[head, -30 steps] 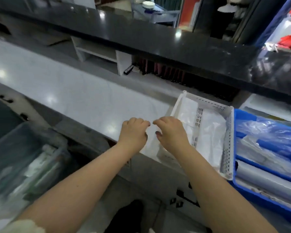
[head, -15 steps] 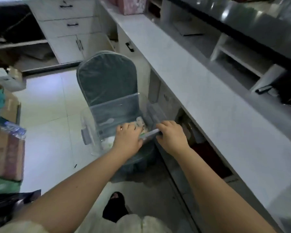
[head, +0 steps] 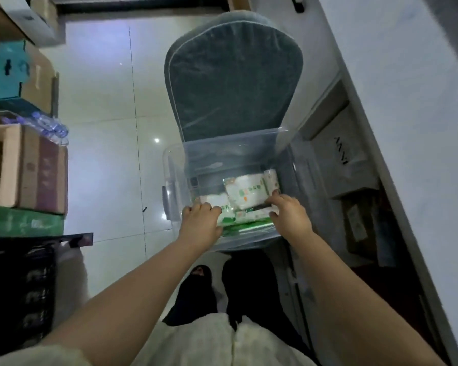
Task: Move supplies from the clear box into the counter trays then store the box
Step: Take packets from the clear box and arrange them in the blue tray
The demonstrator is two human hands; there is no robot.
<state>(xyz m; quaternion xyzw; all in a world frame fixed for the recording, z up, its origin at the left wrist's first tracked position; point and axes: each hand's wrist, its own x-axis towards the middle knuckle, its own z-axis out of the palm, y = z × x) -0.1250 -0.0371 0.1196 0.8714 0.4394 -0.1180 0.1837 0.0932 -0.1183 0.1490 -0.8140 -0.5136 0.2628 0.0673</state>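
both hands have swung from the counter trays, now out of view, down into the clear box [head: 230,159] on the chair [head: 233,75] left of the counter. my left hand [head: 200,223] and right hand [head: 290,215] close on white-and-green packets [head: 245,198] at its near end, so i judge another load is coming out.
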